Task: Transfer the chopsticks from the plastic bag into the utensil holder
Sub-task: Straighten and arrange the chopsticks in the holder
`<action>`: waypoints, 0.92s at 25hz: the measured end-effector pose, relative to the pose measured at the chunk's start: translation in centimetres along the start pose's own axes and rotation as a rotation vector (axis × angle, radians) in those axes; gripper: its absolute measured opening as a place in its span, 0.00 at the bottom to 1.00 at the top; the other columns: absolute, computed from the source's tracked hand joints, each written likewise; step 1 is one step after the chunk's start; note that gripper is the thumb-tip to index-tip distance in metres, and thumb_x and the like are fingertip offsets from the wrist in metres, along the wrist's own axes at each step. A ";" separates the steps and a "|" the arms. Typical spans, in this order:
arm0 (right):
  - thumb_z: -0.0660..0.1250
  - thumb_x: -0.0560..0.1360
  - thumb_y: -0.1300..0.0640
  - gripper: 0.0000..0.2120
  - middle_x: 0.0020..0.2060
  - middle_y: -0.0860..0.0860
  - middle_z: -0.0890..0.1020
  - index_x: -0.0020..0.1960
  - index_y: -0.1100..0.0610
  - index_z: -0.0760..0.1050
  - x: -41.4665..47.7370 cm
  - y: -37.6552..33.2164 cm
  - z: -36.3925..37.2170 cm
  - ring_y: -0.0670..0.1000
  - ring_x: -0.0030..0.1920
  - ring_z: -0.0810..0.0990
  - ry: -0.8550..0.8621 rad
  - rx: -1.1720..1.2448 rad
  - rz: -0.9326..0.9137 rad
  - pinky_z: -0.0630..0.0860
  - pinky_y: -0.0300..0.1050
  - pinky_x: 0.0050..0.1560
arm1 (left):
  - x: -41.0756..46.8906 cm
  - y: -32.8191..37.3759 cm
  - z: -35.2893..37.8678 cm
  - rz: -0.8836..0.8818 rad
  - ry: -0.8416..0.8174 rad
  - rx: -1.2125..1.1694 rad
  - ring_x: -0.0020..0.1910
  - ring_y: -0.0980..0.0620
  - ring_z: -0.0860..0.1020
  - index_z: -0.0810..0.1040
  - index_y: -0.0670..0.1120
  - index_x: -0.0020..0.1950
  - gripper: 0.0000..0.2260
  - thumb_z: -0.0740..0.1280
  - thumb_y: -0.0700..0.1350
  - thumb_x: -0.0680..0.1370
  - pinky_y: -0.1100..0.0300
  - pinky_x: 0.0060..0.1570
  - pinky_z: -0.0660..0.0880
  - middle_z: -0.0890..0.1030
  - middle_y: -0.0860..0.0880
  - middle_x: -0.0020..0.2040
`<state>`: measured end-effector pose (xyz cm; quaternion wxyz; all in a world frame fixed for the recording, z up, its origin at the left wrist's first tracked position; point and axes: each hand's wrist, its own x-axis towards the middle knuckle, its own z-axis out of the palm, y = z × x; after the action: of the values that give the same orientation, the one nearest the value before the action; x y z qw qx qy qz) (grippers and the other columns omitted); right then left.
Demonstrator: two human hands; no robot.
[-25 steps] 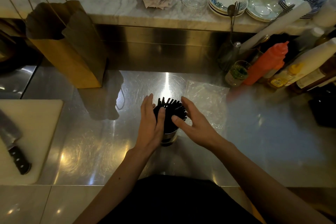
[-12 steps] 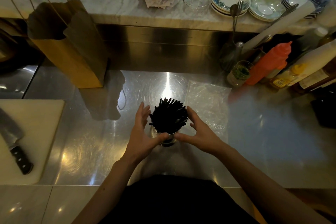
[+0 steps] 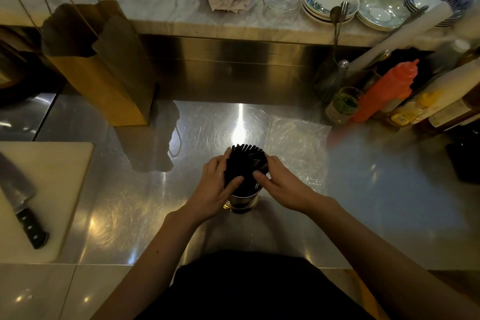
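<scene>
I had both hands closed around the bundle of black chopsticks (image 3: pixel 245 163), which stood upright in the metal utensil holder (image 3: pixel 242 199) on the steel counter (image 3: pixel 363 202). My left hand (image 3: pixel 214 191) wrapped the bundle from its left side: the fingers (image 3: pixel 214 163) lay pressed together and curled against the sticks, while the thumb crossed the near side, its tip touching the dark shafts just above the holder's rim. My right hand (image 3: pixel 283 187) mirrored it from the other side, fingers close together and bent around the far right of the bundle, thumb pointing inward toward the left thumb. The two thumb tips sat near each other but apart, with chopsticks showing between them. The stick tops fanned out just beyond my fingertips. I could not tell whether the palms also touched the holder itself. The clear plastic bag (image 3: pixel 298 143) lay flat on the counter just past my right fingers, apparently empty. A brown paper bag (image 3: pixel 104 73) stood well beyond my left fingers.
</scene>
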<state>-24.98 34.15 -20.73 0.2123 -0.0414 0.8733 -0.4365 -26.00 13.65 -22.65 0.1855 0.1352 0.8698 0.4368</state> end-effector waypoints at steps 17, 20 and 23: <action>0.60 0.77 0.38 0.33 0.67 0.51 0.72 0.77 0.48 0.55 0.8 1.1 -0.1 0.49 0.56 0.78 -0.004 -0.017 0.014 0.77 0.42 0.56 | 1.6 -0.3 -1.3 -0.020 -0.031 -0.060 0.65 0.55 0.70 0.60 0.52 0.76 0.34 0.65 0.63 0.74 0.59 0.64 0.70 0.68 0.51 0.68; 0.58 0.73 0.31 0.39 0.70 0.51 0.71 0.78 0.46 0.52 0.1 1.2 0.2 0.48 0.58 0.79 0.032 0.016 0.055 0.77 0.50 0.60 | 0.8 0.1 -1.2 -0.075 0.022 -0.158 0.66 0.53 0.70 0.54 0.52 0.79 0.39 0.67 0.60 0.72 0.60 0.62 0.69 0.66 0.50 0.72; 0.57 0.71 0.30 0.41 0.70 0.51 0.71 0.78 0.46 0.51 -0.7 0.9 0.5 0.50 0.60 0.78 0.060 0.065 0.087 0.76 0.54 0.62 | 0.2 0.1 -1.4 -0.068 0.070 -0.170 0.69 0.51 0.68 0.52 0.52 0.79 0.42 0.67 0.62 0.70 0.53 0.65 0.70 0.65 0.49 0.74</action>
<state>-24.09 34.50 -21.44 0.2058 0.0165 0.8657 -0.4560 -26.82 12.75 -21.85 0.1804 0.0740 0.8397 0.5068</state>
